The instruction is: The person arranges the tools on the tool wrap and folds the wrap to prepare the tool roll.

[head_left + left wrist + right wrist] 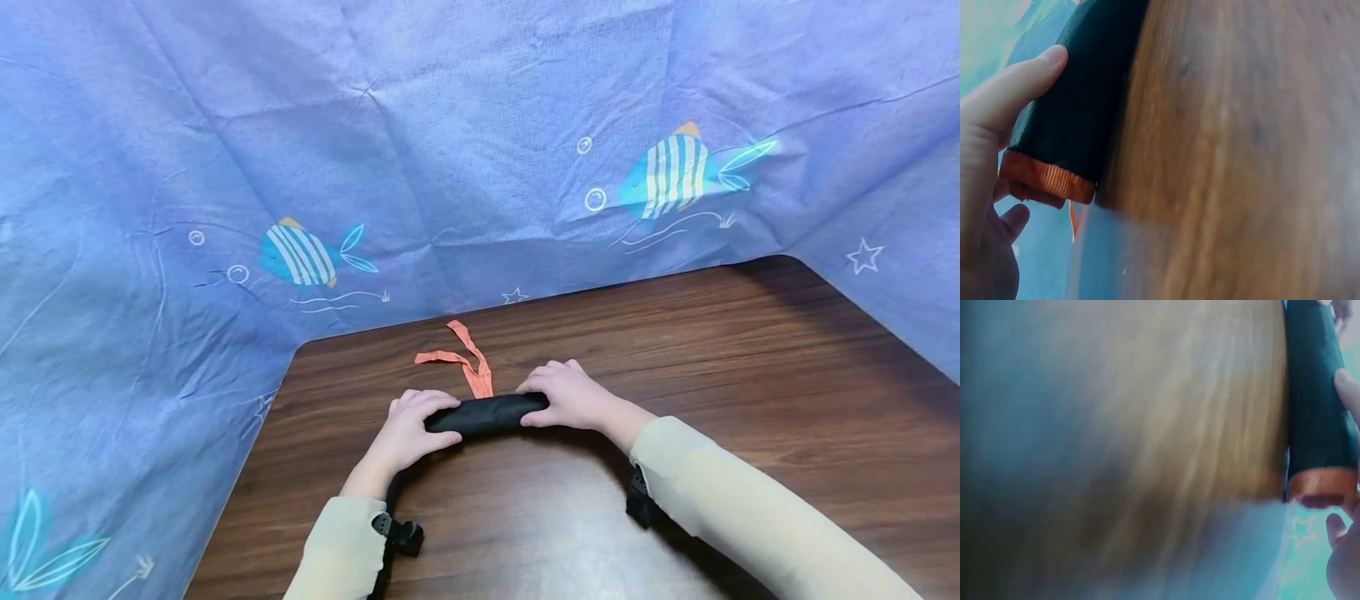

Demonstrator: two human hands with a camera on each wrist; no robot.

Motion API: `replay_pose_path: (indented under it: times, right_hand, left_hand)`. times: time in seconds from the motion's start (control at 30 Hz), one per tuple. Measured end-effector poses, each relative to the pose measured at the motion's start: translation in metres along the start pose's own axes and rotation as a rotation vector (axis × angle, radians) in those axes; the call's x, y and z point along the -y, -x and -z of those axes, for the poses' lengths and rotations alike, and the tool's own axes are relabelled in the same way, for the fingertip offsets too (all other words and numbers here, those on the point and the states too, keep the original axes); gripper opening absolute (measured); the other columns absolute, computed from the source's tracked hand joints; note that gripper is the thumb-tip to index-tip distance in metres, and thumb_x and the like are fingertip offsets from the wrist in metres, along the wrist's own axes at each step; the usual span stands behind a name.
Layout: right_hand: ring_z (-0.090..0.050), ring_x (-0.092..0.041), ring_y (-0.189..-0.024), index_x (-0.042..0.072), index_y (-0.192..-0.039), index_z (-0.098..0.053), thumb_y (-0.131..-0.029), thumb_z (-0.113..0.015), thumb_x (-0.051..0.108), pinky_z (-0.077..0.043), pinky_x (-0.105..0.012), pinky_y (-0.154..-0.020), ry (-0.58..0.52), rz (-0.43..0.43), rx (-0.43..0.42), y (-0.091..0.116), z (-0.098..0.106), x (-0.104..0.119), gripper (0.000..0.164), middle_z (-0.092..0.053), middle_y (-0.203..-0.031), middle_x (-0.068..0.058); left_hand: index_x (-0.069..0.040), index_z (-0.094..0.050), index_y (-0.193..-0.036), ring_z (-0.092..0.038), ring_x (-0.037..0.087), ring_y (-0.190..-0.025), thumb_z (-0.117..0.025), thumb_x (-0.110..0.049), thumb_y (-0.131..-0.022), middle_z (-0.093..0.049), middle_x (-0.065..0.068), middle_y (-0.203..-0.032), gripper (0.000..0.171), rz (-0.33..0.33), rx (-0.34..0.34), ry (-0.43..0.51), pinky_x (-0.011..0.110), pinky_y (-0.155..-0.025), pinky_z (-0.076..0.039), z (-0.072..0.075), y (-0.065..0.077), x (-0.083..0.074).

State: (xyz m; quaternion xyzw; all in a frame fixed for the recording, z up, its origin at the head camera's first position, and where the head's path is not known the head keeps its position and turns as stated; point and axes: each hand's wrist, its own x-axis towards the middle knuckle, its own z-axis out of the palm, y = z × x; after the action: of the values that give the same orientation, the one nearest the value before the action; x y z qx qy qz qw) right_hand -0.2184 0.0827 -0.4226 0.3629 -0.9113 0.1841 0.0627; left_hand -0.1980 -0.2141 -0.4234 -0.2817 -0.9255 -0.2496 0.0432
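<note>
A rolled-up black cloth roll (491, 415) lies crosswise on the wooden table between the hands. Orange trim (1047, 178) edges its end in the left wrist view, and similar orange edging (1322, 482) shows at the other end in the right wrist view. From its far side two orange ribbon ties (480, 377) spread over the table. My left hand (412, 423) grips the left end, thumb on the near side and fingers over the top. The right end is held by my right hand (573, 398) in the same way, its fingertips partly hidden behind the roll.
The brown wooden table (675, 350) has rounded far corners. A blue cloth backdrop (465, 150) printed with striped fish hangs behind it and along both sides. Black wrist mounts (405, 535) sit under the cream sleeves (750, 508).
</note>
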Motion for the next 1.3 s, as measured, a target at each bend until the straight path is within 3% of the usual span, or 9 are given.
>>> replay_pose_path:
  times: [0.27, 0.43, 0.6, 0.8, 0.97, 1.3]
  right_hand:
    - [-0.052, -0.021, -0.099, 0.017, -0.11, -0.068, -0.077, -0.07, 0.046, -0.035, -0.043, -0.08, -0.099, -0.064, 0.015, 0.011, 0.006, -0.014, 0.044, -0.063, -0.106, 0.003]
    - [-0.053, -0.022, -0.1, 0.015, -0.109, -0.067, -0.079, -0.069, 0.046, -0.036, -0.048, -0.085, -0.15, -0.108, 0.029, 0.017, 0.007, -0.021, 0.044, -0.063, -0.106, 0.002]
    - [-0.054, -0.022, -0.103, 0.014, -0.108, -0.067, -0.08, -0.069, 0.044, -0.037, -0.045, -0.091, -0.211, -0.134, 0.029, 0.02, 0.004, -0.026, 0.042, -0.063, -0.105, 0.002]
    - [-0.057, -0.016, -0.096, 0.013, -0.11, -0.064, -0.081, -0.07, 0.043, -0.042, -0.039, -0.085, -0.343, -0.211, 0.017, 0.026, 0.002, -0.03, 0.042, -0.063, -0.103, 0.003]
    - [-0.057, -0.011, -0.084, 0.011, -0.117, -0.06, -0.081, -0.071, 0.041, -0.044, -0.036, -0.078, -0.432, -0.27, 0.022, 0.032, 0.003, -0.033, 0.048, -0.063, -0.101, 0.001]
    - [-0.055, -0.015, -0.089, 0.009, -0.121, -0.056, -0.083, -0.068, 0.041, -0.043, -0.036, -0.078, -0.49, -0.319, 0.01, 0.03, 0.004, -0.033, 0.051, -0.062, -0.107, -0.003]
  left_hand:
    - [-0.022, -0.067, -0.114, -0.046, 0.022, -0.109, -0.078, -0.036, -0.075, -0.061, -0.004, -0.118, 0.043, 0.007, -0.024, -0.005, 0.044, -0.086, -0.03, 0.006, 0.006, 0.008]
    - [-0.021, -0.068, -0.113, -0.048, 0.023, -0.109, -0.077, -0.038, -0.076, -0.061, -0.003, -0.117, 0.042, 0.082, -0.025, 0.031, 0.047, -0.089, -0.032, 0.008, 0.01, 0.013]
    - [-0.02, -0.068, -0.112, -0.049, 0.025, -0.113, -0.075, -0.039, -0.077, -0.061, -0.002, -0.116, 0.04, 0.15, -0.031, 0.08, 0.053, -0.097, -0.029, 0.008, 0.014, 0.017]
    - [-0.019, -0.068, -0.112, -0.05, 0.024, -0.114, -0.075, -0.038, -0.077, -0.061, -0.002, -0.116, 0.041, 0.155, -0.045, 0.115, 0.053, -0.101, -0.027, 0.009, 0.02, 0.021]
    - [-0.02, -0.068, -0.112, -0.05, 0.023, -0.114, -0.075, -0.04, -0.077, -0.061, -0.004, -0.117, 0.04, 0.159, -0.053, 0.112, 0.049, -0.098, -0.032, 0.01, 0.024, 0.025]
    - [-0.018, -0.069, -0.111, -0.05, 0.024, -0.113, -0.073, -0.036, -0.08, -0.062, -0.003, -0.116, 0.036, 0.205, -0.068, 0.155, 0.048, -0.095, -0.037, 0.01, 0.021, 0.025]
